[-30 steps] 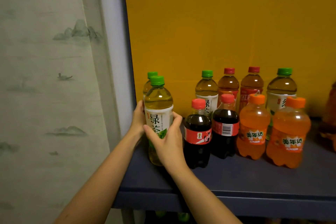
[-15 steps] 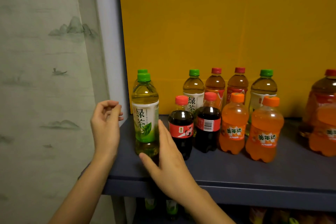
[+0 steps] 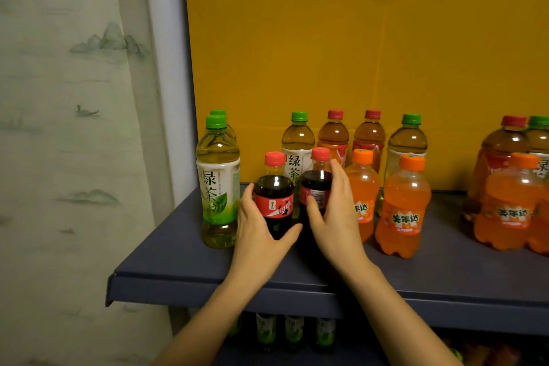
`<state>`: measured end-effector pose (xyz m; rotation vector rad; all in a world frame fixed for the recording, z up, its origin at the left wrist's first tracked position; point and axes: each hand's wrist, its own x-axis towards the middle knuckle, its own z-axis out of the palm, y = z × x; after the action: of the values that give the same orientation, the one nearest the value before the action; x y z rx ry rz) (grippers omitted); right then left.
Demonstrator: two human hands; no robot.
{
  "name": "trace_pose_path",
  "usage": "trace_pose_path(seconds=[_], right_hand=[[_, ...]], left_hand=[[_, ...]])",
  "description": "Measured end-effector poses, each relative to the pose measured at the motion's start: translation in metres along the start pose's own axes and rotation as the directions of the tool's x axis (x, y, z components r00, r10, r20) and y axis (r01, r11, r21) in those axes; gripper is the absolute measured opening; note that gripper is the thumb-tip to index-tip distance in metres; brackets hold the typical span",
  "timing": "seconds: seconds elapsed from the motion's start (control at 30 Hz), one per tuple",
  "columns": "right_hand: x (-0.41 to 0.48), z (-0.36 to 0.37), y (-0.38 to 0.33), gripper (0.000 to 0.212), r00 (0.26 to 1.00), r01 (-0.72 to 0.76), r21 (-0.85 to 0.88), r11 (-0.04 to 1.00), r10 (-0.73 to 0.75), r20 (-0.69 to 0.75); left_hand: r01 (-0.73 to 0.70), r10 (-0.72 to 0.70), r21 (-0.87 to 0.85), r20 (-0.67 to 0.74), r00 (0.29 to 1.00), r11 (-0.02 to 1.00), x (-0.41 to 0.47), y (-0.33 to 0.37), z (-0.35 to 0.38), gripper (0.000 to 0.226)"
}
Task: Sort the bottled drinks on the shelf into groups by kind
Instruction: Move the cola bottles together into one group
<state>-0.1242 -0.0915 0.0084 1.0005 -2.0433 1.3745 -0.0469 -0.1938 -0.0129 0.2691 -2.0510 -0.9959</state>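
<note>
Two small cola bottles with red caps stand side by side near the front of the dark blue shelf (image 3: pixel 184 258). My left hand (image 3: pixel 261 235) wraps the left cola bottle (image 3: pixel 274 196). My right hand (image 3: pixel 335 217) wraps the right cola bottle (image 3: pixel 316 184). Two green tea bottles (image 3: pixel 218 184) stand one behind the other at the shelf's left end. Behind the colas are another green tea bottle (image 3: pixel 298 140), two red-capped tea bottles (image 3: pixel 334 135) and one more green tea bottle (image 3: pixel 408 140). Two orange soda bottles (image 3: pixel 404 208) stand to the right of my hands.
More red tea, green tea and orange soda bottles (image 3: pixel 509 205) crowd the shelf's right end. A yellow panel (image 3: pixel 356 53) backs the shelf. A patterned curtain (image 3: pixel 74 128) hangs at the left. Green-labelled bottles (image 3: pixel 294 330) show on the shelf below.
Both hands let go of the front green tea bottle, which now stands at the left end. They moved right and closed around the two cola bottles.
</note>
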Motion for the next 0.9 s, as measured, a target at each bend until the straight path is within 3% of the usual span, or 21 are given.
trace_pose_path(seconds=[0.17, 0.37, 0.53, 0.6, 0.73, 0.9], right_hand=[[0.0, 0.013, 0.0, 0.078, 0.998, -0.009, -0.014, 1.0, 0.008, -0.058], [-0.004, 0.019, 0.009, 0.085, 0.99, -0.136, 0.021, 0.991, 0.136, -0.041], [-0.009, 0.018, 0.016, 0.065, 0.967, -0.251, -0.014, 0.968, 0.251, 0.043], [-0.009, 0.015, 0.014, 0.064, 0.946, -0.32, 0.074, 0.944, 0.316, 0.071], [-0.01, 0.006, 0.012, 0.059, 0.874, -0.477, 0.37, 0.797, 0.386, 0.294], [-0.016, 0.006, 0.014, 0.063, 0.917, -0.374, 0.242, 0.895, 0.317, 0.242]], left_hand=[[0.084, -0.083, -0.066, 0.016, 0.996, 0.994, 0.011, -0.008, 0.003, 0.07], [0.086, -0.083, -0.16, 0.028, 0.996, 0.983, 0.01, -0.012, -0.002, 0.062], [0.136, -0.129, -0.265, 0.043, 0.991, 0.955, 0.012, -0.013, -0.005, 0.063], [0.146, -0.139, -0.303, 0.046, 0.989, 0.942, 0.012, -0.016, -0.006, 0.06], [0.155, -0.138, -0.349, 0.074, 0.988, 0.924, 0.011, -0.018, -0.005, 0.06], [0.18, -0.152, -0.41, 0.101, 0.983, 0.894, 0.012, -0.02, -0.006, 0.061]])
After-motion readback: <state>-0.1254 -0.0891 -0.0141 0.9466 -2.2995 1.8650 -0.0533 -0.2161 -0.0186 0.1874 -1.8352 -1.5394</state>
